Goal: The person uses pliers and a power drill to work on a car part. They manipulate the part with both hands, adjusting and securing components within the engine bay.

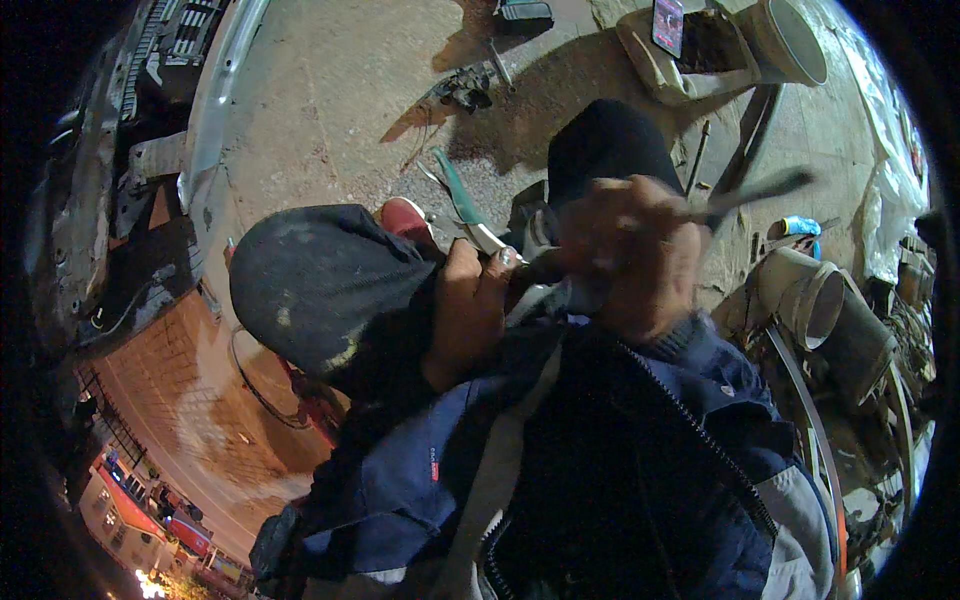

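My left hand (466, 315) is closed in front of my lap, its thumb and finger pressed together at the near end of a curved green and pale strip (463, 205). What else lies under those fingers is hidden. Just to the right, my right hand (638, 255) is smeared by motion, its fingers wrapped round a dark, slim, rod-like tool (762, 192) that sticks out to the right. The tool's exact kind is too blurred to tell. Between the hands is a dark piece I cannot make out.
Beyond my knees, a grey-black clump (465, 88) lies on the dirty ground. A phone (667, 27) rests on a cut-open container (640, 62) beside a pale bucket (800, 45). Another bucket (815, 300) lies at right near a blue-and-yellow can (800, 227). Metal vehicle parts (130, 200) line the left.
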The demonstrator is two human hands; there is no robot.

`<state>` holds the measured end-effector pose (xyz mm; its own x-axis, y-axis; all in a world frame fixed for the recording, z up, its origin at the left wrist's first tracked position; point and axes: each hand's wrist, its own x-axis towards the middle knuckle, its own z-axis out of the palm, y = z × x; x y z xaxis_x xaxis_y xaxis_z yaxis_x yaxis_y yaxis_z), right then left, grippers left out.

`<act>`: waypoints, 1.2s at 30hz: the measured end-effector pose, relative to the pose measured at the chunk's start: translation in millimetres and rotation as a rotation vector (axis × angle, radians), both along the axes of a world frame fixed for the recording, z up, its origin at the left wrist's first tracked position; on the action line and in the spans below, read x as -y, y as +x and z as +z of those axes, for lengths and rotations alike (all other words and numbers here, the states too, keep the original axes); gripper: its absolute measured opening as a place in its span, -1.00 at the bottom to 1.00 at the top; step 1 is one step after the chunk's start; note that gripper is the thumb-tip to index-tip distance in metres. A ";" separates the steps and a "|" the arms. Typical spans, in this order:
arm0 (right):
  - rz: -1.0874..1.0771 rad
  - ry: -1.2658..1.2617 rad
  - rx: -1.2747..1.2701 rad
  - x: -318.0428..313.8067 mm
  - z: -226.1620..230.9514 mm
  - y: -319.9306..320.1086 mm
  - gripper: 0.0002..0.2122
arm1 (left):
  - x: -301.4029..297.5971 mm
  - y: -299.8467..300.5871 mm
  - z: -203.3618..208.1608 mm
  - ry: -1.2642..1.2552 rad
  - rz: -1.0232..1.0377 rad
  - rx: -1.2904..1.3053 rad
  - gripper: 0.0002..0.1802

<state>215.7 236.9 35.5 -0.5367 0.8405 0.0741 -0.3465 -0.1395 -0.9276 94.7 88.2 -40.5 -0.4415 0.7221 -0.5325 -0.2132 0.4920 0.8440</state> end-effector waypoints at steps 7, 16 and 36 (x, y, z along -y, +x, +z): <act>-0.003 -0.209 -0.606 -26.4 1.1 15.0 -0.39 | 0.4 -1.4 10.0 -0.052 -0.139 -0.236 -0.66; 0.012 -0.202 -0.331 -6.6 -7.0 -0.6 -0.42 | -0.6 1.3 8.4 -0.109 -0.082 -0.146 -0.68; -0.015 -0.083 -0.177 -28.4 7.5 42.1 -0.43 | 5.7 -2.0 -2.7 -0.194 -0.099 -0.107 -0.68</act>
<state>257.8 265.4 43.0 -0.5090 0.8554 0.0959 -0.5058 -0.2071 -0.8375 92.8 82.5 -43.3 -0.4353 0.6534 -0.6193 -0.0702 0.6612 0.7469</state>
